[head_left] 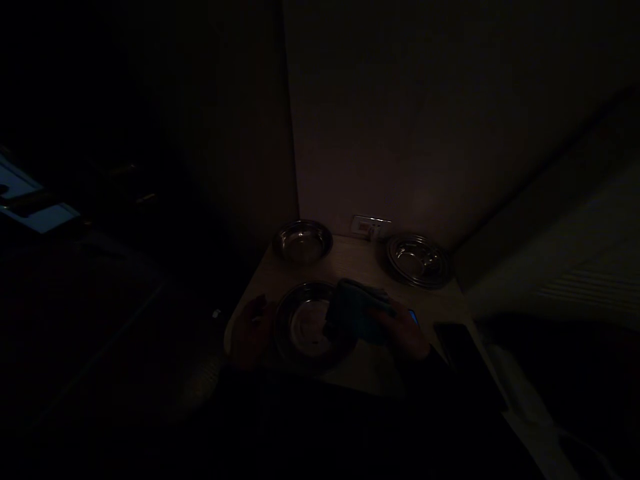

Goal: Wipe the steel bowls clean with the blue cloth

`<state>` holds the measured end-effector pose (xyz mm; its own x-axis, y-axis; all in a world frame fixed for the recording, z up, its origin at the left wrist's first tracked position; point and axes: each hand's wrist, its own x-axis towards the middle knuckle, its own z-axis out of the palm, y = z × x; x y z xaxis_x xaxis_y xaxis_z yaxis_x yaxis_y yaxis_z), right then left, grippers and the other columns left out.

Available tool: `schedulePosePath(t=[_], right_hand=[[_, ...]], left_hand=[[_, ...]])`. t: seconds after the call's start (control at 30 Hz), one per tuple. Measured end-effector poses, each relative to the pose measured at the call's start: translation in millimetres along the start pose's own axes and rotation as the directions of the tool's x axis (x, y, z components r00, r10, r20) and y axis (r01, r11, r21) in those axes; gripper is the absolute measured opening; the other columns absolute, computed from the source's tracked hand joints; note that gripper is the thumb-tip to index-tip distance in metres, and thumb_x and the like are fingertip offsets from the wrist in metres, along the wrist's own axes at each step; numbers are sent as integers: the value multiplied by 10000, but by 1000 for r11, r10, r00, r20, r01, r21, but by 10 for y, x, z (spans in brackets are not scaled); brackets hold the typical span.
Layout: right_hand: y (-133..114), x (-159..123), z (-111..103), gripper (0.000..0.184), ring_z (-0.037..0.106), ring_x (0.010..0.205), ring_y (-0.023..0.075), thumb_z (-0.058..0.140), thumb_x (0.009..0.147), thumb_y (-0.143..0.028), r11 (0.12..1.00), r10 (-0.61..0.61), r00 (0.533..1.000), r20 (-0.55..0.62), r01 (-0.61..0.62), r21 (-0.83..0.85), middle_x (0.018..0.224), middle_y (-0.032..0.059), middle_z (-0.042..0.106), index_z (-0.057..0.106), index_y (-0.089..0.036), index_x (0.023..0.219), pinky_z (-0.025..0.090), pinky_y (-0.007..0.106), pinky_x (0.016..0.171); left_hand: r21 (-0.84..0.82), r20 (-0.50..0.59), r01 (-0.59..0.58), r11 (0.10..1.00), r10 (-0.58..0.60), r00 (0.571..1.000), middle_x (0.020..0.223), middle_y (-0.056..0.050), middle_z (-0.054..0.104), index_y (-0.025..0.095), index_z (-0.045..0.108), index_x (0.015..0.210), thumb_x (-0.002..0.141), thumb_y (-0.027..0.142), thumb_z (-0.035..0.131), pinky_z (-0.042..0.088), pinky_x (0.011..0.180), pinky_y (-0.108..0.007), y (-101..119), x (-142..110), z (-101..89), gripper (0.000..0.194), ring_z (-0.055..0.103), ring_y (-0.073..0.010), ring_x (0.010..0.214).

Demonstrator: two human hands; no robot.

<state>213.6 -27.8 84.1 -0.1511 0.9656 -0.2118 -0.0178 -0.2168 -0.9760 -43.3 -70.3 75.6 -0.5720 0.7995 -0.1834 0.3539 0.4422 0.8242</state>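
Note:
The scene is very dark. A steel plate [300, 323] lies on a small light table [360, 263] in front of me. My left hand [253, 330] grips the plate's left rim. My right hand [405, 330] presses a bluish cloth [357, 310] onto the plate's right side, fingers closed on the cloth.
Two more steel dishes stand at the back of the table: a bowl [303, 240] at the left and a plate [417, 260] at the right. A wall socket [367, 227] sits between them. A dark phone-like slab [460, 343] lies at the right edge. A bed [565, 267] lies to the right.

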Motion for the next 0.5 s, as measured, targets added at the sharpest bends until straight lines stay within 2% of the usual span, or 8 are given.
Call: schedulePosePath(t=[0.1,0.17,0.23,0.3,0.4,0.5], right_hand=[[58,-29,-19,342,654,857,273,625,734,-404,997,-30,999,-31,28,-66,920,62,706,671,-227,1024,520,417,760],[134,-55,-80,340,639,931,282,580,767,-401,995,-49,998,-41,45,-94,967,66,699,666,-238,1052,506,434,806],[234,-84,-195,326,590,1051,302,607,739,-380,980,-113,992,-48,104,-168,1040,66,681,679,-253,1031,470,456,883],[345,-112,-333,335,520,1154,325,682,658,-344,952,-193,980,-51,174,-250,1110,59,655,694,-271,985,403,475,972],[498,-139,-453,398,478,1200,343,735,596,-328,936,-246,968,-60,221,-275,1151,53,640,693,-285,990,349,492,1023],[596,-140,-382,388,550,1128,332,638,722,-439,947,-241,968,-76,218,-235,1068,66,677,669,-263,1066,425,505,945]], left_hand=[[42,153,53,998,-59,986,1110,-177,671,92,591,1165,800,493,510,488,874,-391,-205,-8,41,548,632,-291,1030],[61,272,63,996,-77,959,1089,-165,684,103,634,1101,813,532,476,486,869,-392,-252,-43,77,541,629,-301,1036],[64,317,69,996,-86,944,1076,-152,692,101,653,1071,825,515,466,488,862,-389,-243,-91,109,516,626,-305,1042],[17,297,75,997,-77,952,1118,-142,681,94,639,1115,836,473,471,486,884,-378,-211,-144,144,500,609,-297,1084],[-158,237,64,985,-25,971,1272,-103,604,148,588,1226,854,483,461,441,986,-357,-185,-211,226,516,537,-259,1205],[-332,196,1,943,68,978,1378,-49,517,215,531,1297,887,509,396,374,1069,-339,-212,-244,336,523,459,-218,1286]])
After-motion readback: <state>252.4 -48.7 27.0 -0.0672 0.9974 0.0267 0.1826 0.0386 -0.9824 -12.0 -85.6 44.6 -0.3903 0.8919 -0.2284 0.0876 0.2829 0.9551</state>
